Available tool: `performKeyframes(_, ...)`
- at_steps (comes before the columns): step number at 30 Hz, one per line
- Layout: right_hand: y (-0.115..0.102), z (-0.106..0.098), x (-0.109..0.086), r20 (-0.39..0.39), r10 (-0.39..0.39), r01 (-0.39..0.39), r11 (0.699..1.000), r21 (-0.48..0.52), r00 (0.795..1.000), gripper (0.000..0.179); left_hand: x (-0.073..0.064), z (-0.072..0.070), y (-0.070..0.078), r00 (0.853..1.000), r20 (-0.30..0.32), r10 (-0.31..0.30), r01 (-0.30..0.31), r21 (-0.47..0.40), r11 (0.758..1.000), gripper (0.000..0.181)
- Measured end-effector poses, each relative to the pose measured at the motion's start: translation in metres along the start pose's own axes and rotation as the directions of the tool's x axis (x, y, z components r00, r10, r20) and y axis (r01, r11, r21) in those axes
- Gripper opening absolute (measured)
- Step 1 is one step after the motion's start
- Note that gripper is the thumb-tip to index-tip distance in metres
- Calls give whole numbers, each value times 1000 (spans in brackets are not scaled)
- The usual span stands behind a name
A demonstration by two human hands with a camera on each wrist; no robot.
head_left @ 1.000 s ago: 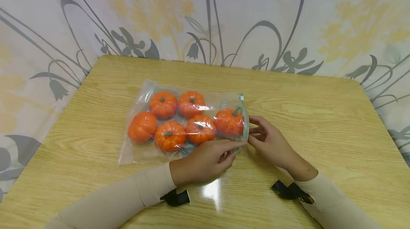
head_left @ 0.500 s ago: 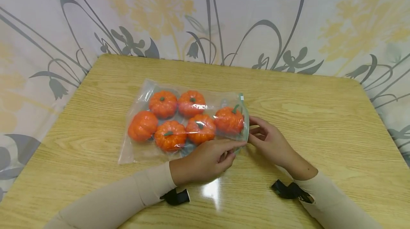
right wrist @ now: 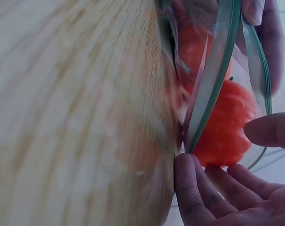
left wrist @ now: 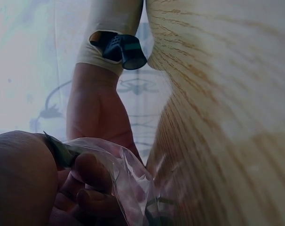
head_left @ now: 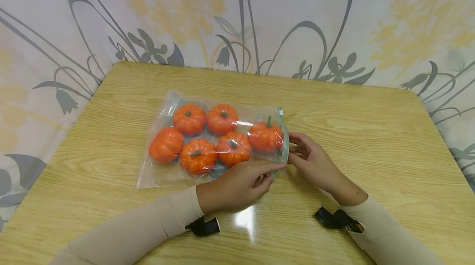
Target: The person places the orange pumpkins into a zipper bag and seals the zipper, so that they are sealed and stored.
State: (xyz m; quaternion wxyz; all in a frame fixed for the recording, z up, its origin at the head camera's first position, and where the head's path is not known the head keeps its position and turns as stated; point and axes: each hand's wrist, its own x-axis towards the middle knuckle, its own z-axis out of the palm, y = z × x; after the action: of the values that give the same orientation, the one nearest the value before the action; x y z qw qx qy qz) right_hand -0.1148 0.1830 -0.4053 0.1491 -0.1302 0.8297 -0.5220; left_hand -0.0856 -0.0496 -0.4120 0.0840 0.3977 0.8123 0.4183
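A clear zip bag [head_left: 150,177] lies on the table with several orange toy pumpkins inside. Its green-edged mouth [right wrist: 217,70] faces right and gapes in the right wrist view. My left hand [head_left: 237,186] pinches the near corner of that mouth between thumb and fingers. At the opening is my right hand [head_left: 317,168], its fingers spread and gently bent. Its fingertips [right wrist: 217,181] touch the end pumpkin [right wrist: 227,125], just inside the mouth, with the thumb apart from the fingers. That same pumpkin [head_left: 265,137] has its green stem pointing up. The left wrist view shows bag film [left wrist: 133,181] by the fingers.
A wood-grain table [head_left: 371,133] carries everything. Behind it hangs a floral-patterned cloth [head_left: 278,13]. Black wrist devices [head_left: 203,227] sit under both beige sleeves [head_left: 137,226].
The pumpkin nearest the mouth has rolled, its stem turning from leaning right to upright, and sits slightly farther back. Both hands stay nearly in place.
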Motion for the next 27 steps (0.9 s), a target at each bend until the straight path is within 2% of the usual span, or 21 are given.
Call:
performKeyframes(9,1,0,1,17,-13,13,1000,2,1000,53,0,0,0,1000,9,-9,9,-5,1000,42)
performKeyframes(20,4,-3,1,59,36,-38,998,44,998,56,0,-1,0,999,31,-29,29,-5,1000,43)
performKeyframes(27,6,-3,2,75,26,-31,998,58,997,53,0,-1,0,999,23,-28,28,1,1000,42)
